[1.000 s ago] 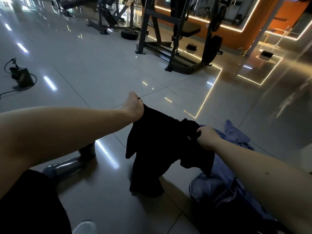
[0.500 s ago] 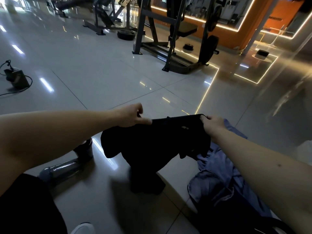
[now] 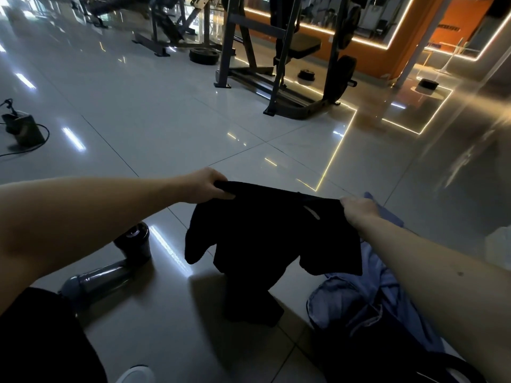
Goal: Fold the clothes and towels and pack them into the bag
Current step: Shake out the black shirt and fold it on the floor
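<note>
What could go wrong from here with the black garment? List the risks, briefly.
1. The black fabric garment hangs from the left hand and right hand with its lower end bunched on the glossy tiled floor; it may fold crooked or pick up dirt.
2. Laid down leftward, it could knock the grey cylindrical bottle lying there.

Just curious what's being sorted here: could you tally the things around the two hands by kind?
Black garment, held by the left hand and the right hand: 1
Blue cloth heap on the floor, pieces not separable: 1
Grey bottle lying on the floor: 1
Total: 3
</note>
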`<act>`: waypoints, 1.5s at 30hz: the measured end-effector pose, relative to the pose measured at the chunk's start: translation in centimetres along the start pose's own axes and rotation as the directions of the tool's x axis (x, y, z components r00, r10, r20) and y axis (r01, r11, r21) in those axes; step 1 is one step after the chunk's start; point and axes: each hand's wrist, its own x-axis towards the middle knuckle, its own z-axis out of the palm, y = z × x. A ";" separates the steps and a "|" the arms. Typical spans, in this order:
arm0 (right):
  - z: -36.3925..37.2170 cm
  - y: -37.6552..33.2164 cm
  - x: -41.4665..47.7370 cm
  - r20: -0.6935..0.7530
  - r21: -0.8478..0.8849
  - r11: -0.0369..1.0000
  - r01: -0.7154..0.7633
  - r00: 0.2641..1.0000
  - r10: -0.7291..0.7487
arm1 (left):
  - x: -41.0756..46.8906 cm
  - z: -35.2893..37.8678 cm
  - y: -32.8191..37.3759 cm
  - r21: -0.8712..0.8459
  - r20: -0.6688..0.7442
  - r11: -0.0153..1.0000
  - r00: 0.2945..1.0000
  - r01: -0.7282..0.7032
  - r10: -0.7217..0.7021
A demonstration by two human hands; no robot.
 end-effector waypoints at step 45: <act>-1.9 -4.1 -4.0 -0.012 -0.092 0.875 0.475 0.878 -0.478 | -0.5 -4.6 4.2 0.240 -0.467 0.964 0.884 0.118 0.008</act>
